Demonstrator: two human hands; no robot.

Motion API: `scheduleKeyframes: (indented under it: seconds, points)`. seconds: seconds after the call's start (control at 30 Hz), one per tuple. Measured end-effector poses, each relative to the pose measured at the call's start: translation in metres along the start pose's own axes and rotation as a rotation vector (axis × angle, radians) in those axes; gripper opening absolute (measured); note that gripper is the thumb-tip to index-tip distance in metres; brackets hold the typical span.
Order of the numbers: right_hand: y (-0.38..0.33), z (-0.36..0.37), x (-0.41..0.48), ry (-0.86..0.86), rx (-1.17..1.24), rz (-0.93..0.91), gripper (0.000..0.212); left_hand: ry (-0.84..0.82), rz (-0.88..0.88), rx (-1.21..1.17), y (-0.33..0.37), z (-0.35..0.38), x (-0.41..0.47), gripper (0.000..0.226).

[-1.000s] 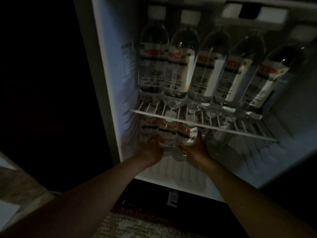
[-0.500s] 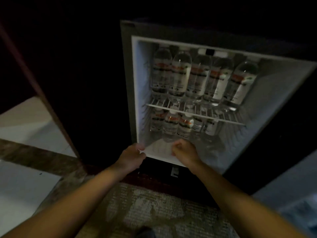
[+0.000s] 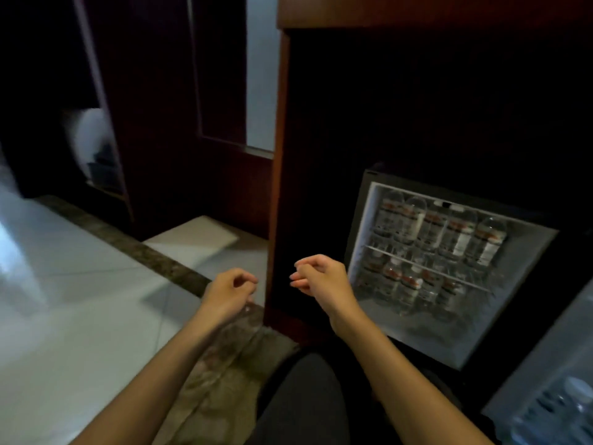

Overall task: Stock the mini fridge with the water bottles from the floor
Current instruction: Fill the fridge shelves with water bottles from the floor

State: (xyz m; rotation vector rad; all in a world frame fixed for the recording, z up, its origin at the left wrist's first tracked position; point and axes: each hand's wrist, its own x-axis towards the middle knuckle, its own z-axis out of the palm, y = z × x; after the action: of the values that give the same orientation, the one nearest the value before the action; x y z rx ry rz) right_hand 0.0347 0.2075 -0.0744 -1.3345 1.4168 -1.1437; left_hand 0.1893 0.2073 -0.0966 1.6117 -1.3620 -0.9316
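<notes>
Clear plastic water bottles [image 3: 433, 229] filled both levels of the open mini fridge [image 3: 362, 229]: five stood upright on the wire shelf [image 3: 428, 269], and a lower row [image 3: 410, 284] stood under it on the fridge floor. The fridge sat low inside a dark wooden cabinet [image 3: 279, 155], with the fridge door [image 3: 552, 358] swung out at lower right. Shapes like bottle tops showed in the door's rack but were too blurred to confirm. Left hand [image 3: 229, 292] and right hand [image 3: 321, 277] hung apart in front of the cabinet edge, fingers loosely curled, nothing held, neither touching the fridge. Pale tile floor [image 3: 80, 284] and a patterned rug [image 3: 218, 364] lay to the left, and no loose bottle was visible on either. Judged step: between loads, or stocking nearly done, since both levels looked packed. The next move would call for checking the floor for a leftover bottle, gripping it round the body and finding a gap. With none left, the door would need closing.
</notes>
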Motion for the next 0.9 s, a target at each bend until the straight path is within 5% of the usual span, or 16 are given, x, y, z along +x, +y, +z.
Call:
scheduleKeyframes:
  seconds: [0.4, 0.67, 0.9]
  points:
    - [0.006, 0.202, -0.081, -0.365, 0.057, 0.153, 0.018, 0.3, -0.234, -0.068, -0.119, -0.155, -0.077, 0.022]
    - [0.054, 0.305, -0.131, -0.604, -0.157, 0.249, 0.019, 0.445, -0.487, -0.115, -0.217, -0.215, -0.119, 0.018]
    - [0.098, 0.365, -0.171, -0.79, -0.363, 0.228, 0.019, 0.544, -0.738, 0.078, -0.314, -0.258, -0.171, 0.028]
